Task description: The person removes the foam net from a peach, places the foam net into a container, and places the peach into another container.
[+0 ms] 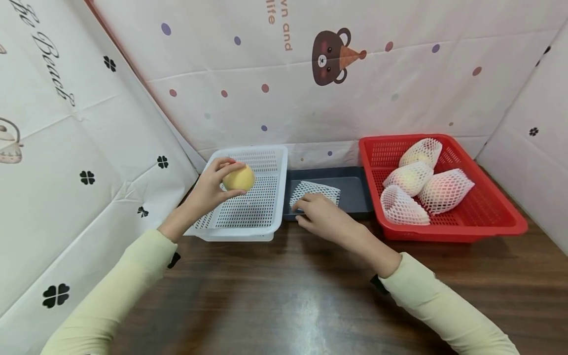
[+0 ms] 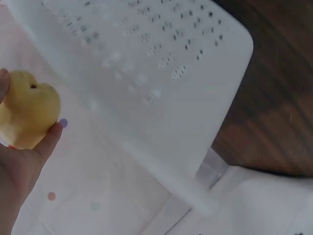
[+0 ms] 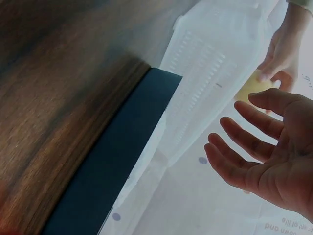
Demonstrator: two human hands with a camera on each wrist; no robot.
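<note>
My left hand (image 1: 209, 186) pinches a yellow peach (image 1: 241, 178) between thumb and fingers, held up above the white basket (image 1: 278, 197). The left wrist view shows the peach (image 2: 30, 113) with its cleft and small dark stem hollow. My right hand (image 1: 326, 217) hovers at the front of the dark grey tray (image 1: 356, 190), over a flat white foam net (image 1: 321, 188) that it partly hides. In the right wrist view the right hand's fingers (image 3: 259, 139) are spread and loosely bent, with nothing between them.
On the right, a red basket (image 1: 492, 212) contains several fruits in white foam nets (image 1: 445, 190). The grey tray lies between the two baskets. Brown wooden table (image 1: 275, 296) extends in front; printed white cloth (image 1: 248, 64) hangs behind and at both sides.
</note>
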